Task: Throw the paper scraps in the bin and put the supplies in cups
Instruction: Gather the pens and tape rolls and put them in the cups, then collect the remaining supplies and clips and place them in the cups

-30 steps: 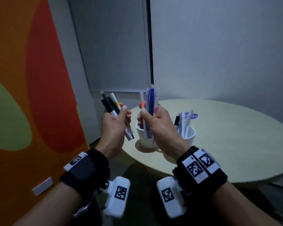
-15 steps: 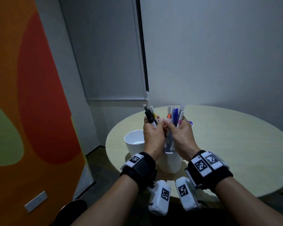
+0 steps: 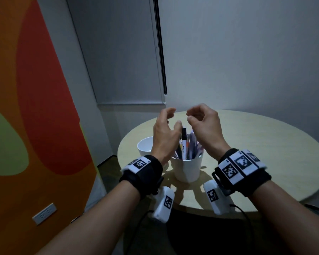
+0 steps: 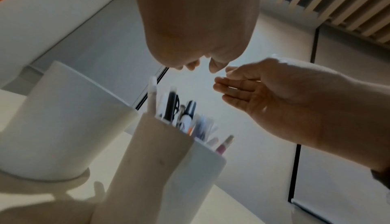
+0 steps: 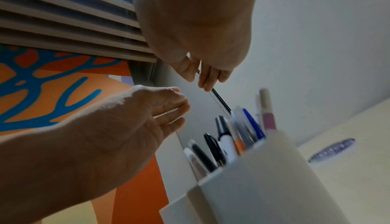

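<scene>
Both hands empty, fingers loose: left hand (image 3: 164, 133) and right hand (image 3: 205, 126) above the pen cup (image 3: 187, 169); a careless brush could tip it.

Left hand (image 3: 164, 133), right hand (image 3: 204, 126) raised, fingers relaxed.

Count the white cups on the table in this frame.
2. One cup stands between the wrists, full of pens. The other cup is behind the left hand, partly hidden; its contents are unclear.
</scene>
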Demonstrator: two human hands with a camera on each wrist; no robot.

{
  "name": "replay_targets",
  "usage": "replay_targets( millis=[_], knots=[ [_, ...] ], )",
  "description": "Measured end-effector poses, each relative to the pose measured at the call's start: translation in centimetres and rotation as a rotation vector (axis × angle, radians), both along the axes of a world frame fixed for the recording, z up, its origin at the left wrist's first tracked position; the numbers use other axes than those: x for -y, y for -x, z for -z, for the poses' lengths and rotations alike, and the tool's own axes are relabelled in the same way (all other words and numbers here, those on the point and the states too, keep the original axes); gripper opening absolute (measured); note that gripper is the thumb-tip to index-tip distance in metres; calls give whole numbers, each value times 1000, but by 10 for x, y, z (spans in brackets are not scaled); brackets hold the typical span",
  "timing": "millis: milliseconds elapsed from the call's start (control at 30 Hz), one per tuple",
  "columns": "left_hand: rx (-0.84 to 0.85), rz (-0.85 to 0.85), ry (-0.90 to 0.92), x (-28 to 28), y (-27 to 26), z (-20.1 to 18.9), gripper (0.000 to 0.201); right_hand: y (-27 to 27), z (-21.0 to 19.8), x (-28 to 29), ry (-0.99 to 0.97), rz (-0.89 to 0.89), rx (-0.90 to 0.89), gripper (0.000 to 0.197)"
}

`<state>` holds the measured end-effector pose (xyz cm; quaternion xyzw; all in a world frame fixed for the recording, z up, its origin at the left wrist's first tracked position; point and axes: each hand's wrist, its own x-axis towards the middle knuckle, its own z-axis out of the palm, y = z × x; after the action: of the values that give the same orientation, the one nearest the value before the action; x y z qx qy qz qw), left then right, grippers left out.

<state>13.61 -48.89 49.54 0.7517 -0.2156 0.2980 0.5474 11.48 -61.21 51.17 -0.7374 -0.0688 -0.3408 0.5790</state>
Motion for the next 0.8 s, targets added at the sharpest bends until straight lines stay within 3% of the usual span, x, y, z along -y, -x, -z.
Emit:
replay_targets(
  millis=[233, 333, 433, 600, 700, 800],
  knots=[
    [81, -18, 95, -57, 12, -36, 24, 28, -35, -68, 35, -201, 91, 13],
    [52, -63, 104, -105, 15, -29, 29, 28, -22, -123, -13, -280, 17, 16],
    [-27, -123, 73, -167, 14, 3, 31, 23, 17, -186, -110, -342, -100, 18],
    [-322, -215, -141, -285, 18, 123, 31, -3, 152, -300, -83, -470, -376, 17],
    [-533, -248, -237, -362, 14, 234, 36, -14, 273, -346, 89, -616, -639, 18],
    [-791, -304, -202, -426, 18, 354, 36, -18, 404, -360, 323, -708, -884, 21]
  ],
)
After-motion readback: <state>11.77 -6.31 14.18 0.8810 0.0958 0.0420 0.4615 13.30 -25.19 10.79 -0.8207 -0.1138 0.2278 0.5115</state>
